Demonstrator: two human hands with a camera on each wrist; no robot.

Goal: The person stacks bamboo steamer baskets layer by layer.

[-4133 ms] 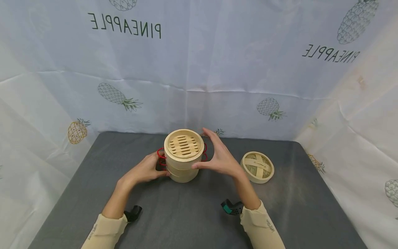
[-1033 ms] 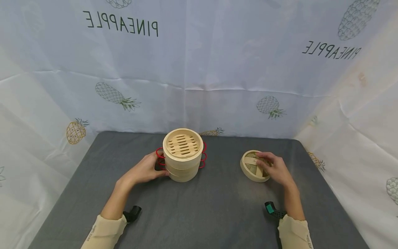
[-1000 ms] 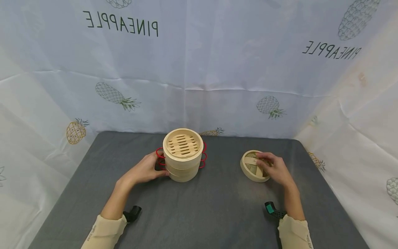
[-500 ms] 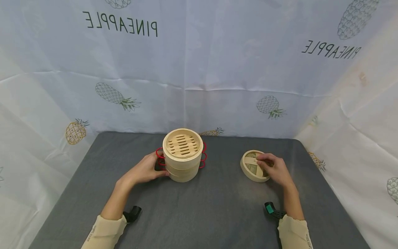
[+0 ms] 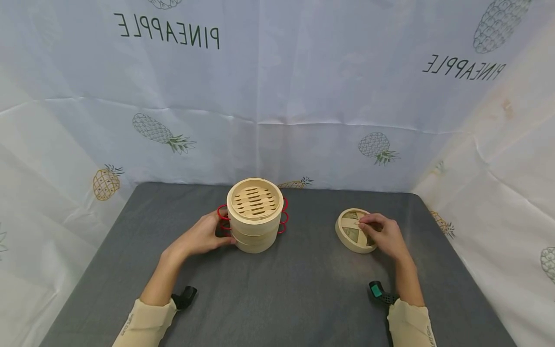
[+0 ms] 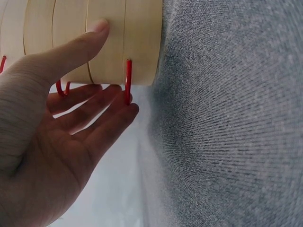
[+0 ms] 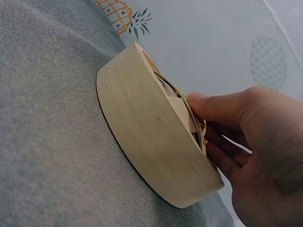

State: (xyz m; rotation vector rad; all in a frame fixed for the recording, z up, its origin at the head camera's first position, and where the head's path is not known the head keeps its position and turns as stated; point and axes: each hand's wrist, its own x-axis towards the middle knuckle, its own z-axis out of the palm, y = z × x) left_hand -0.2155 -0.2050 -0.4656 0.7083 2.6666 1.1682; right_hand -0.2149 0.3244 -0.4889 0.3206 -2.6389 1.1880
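A stack of bamboo steamer baskets [image 5: 255, 227] stands left of the table's middle, its slatted top tier uncovered. Small red loop handles [image 6: 128, 81] stick out from its sides. My left hand [image 5: 200, 238] holds the stack's left side; in the left wrist view the thumb lies along the wall [image 6: 106, 52] and the fingertips touch beside the red loops. To the right, the round steamer lid [image 5: 348, 235] lies on the table, woven side up. My right hand [image 5: 387, 238] pinches the crossed strips on top of the lid [image 7: 144, 123]; some fingertips are hidden behind its rim.
A dark grey cloth covers the table [image 5: 286, 294]. Behind and on both sides hangs a pale curtain [image 5: 303, 82] printed with pineapples. Black straps with small devices [image 5: 186, 298] sit at both wrists, below cream sleeves [image 5: 149, 320].
Over the earlier frames my right hand has left the steamer stack and gone right to the lid, where it now pinches the strips. My left hand stays at the stack. The lid lies in place.
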